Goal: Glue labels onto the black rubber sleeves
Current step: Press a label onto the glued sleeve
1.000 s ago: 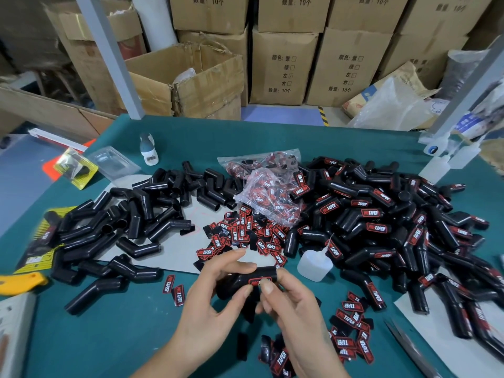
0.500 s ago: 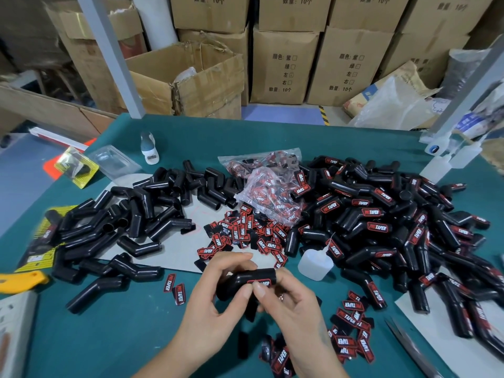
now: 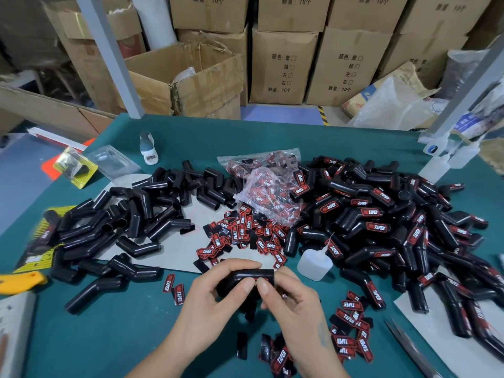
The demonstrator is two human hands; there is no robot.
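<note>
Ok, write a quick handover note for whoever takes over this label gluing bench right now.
Left hand grips the black sleeve in work above the table; right hand pinches its label end.
Done: the labelled sleeves pile on the right.
Left: the unlabelled sleeves pile on the left.
Loose labels lie mid-table, more near the right wrist; the glue bottle stands just right of the hands.
</note>
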